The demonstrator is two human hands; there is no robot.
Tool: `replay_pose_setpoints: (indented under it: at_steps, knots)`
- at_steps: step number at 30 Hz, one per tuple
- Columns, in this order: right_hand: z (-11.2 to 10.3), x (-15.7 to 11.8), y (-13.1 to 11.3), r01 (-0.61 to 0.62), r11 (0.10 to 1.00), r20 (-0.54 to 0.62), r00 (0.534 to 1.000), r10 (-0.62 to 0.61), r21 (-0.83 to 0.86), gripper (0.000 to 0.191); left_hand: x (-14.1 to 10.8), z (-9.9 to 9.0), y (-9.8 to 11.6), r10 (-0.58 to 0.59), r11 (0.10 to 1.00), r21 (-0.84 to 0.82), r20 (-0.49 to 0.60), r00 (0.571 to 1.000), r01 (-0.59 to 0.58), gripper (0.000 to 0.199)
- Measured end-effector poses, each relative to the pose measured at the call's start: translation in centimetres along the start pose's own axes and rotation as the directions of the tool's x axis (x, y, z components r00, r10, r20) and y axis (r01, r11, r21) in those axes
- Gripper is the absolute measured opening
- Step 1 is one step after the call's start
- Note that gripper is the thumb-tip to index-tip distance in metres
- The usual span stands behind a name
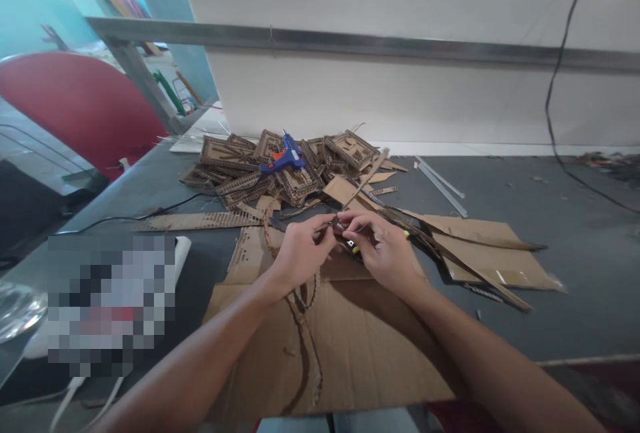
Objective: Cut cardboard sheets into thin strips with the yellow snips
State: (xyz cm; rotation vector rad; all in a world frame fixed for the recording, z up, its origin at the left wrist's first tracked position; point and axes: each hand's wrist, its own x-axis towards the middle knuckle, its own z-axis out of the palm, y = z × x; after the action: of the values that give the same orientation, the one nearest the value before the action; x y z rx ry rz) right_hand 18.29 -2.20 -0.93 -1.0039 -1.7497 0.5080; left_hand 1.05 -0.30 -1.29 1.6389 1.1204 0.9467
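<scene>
dark piece (334, 221), perhaps cardboard, is pinched in the grip of left hand (303, 249) and right hand (384, 246).

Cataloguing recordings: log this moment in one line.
left hand: pinching | right hand: pinching | small piece held: indistinct | glue gun: atop cardboard pieces
</scene>
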Motion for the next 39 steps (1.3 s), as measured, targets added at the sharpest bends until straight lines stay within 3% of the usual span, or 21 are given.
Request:
replay_pose_setpoints:
  at_steps: [5,15,22,31,36,39]
  knots:
    - [-0.2,0.0,0.0,-0.062,0.996,0.01,0.998,0.061,0.064,0.007,0.0,-0.1,0.2,0.007,1.0,-0.013,0.037,0.999,-0.007,0.036]
    - [-0.6,0.3,0.1,-0.004,1.0,0.079,0.997,0.003,0.005,0.009,0.3,-0.3,0.7,-0.055,0.98,-0.184,0.144,0.988,0.081,0.037]
    - [-0.8,0.3,0.1,-0.023,0.999,0.121,0.992,0.026,-0.021,0.009,0.2,-0.4,0.7,0.004,0.999,-0.035,0.103,0.995,0.0,0.032]
    - [-1.1,0.4,0.1,-0.1,0.991,0.123,0.988,0.09,0.084,0.02,0.3,-0.8,0.5,-0.006,1.0,-0.002,0.145,0.989,0.006,0.032]
    - [-0.7,0.1,0.4,-0.056,0.985,0.074,0.996,0.044,0.162,0.017,0.2,-0.6,0.5,0.001,1.0,-0.028,0.13,0.991,0.002,0.032]
    - [-0.6,0.1,0.2,-0.012,0.995,0.053,0.999,0.007,0.102,0.022,0.0,-0.5,0.8,0.018,0.999,0.039,0.111,0.994,-0.023,0.029]
